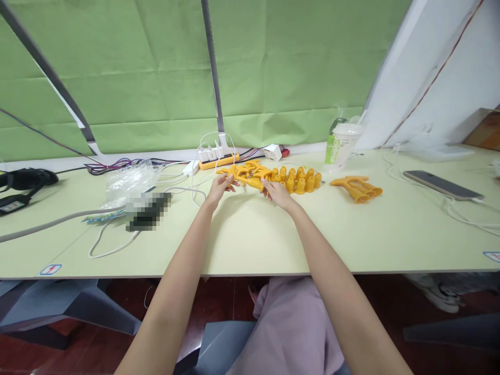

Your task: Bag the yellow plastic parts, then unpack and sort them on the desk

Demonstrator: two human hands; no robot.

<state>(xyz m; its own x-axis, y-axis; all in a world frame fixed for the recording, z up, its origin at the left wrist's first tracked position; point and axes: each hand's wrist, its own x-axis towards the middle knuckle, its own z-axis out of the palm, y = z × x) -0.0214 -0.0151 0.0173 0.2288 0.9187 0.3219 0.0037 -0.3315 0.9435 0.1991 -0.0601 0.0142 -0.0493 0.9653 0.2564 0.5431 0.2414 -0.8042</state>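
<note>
My left hand (222, 188) is closed on one end of a yellow plastic part (254, 183), and the fingers of my right hand (276, 192) grip its other end. The part is held just above the table, and its exact kind cannot be made out. Close by my left fingers, a small metal spring-like piece (245, 188) shows under it. Right behind my hands lies a pile of similar branched yellow pieces (250, 165). Several yellow thimble-shaped caps (300, 185) stand upright in rows to the right of my right hand.
Farther right lie another branched yellow piece (357, 188), a cup (342, 146) and a phone (441, 185) with a white cable. A yellow-edged power strip (219, 161) sits at the back. Clear plastic bags (130, 182), cables and a blurred dark object (147, 211) occupy the left.
</note>
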